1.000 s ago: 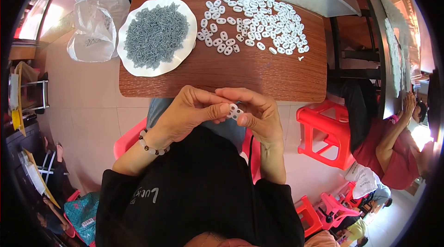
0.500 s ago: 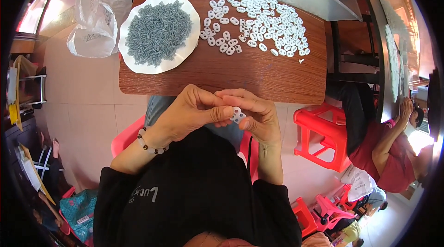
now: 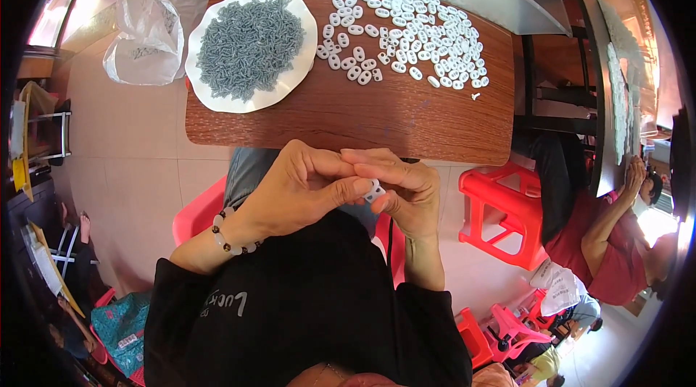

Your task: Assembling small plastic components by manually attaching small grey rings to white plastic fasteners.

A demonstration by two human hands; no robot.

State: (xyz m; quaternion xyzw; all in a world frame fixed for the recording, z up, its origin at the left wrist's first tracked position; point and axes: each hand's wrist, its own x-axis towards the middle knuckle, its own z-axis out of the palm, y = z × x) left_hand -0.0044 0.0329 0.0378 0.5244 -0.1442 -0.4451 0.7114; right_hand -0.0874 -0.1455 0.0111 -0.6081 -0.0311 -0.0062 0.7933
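Both my hands meet in front of the near table edge, around one small white plastic piece with holes [image 3: 374, 190]. My left hand [image 3: 301, 188] pinches its left side between thumb and fingers. From the other side, my right hand [image 3: 411, 188] grips it, with the thumb at its lower right. Fingers cover much of the piece. Beyond them on the brown table [image 3: 326, 126], many loose white oval two-hole pieces [image 3: 435, 39] lie spread. To their left, a white wavy-edged plate [image 3: 299, 84] carries a heap of small grey plastic parts [image 3: 250, 46].
Clear-walled bins [image 3: 500, 6] of white pieces line the table's far side. A plastic bag [image 3: 148, 32] stands left of the table, and a red stool [image 3: 500, 217] to the right. At far right a person in a red shirt [image 3: 602, 249] sits at another table.
My fingers have closed further over the white piece, and it has tilted, so less of its face shows. Both hands remain together in nearly the same place.
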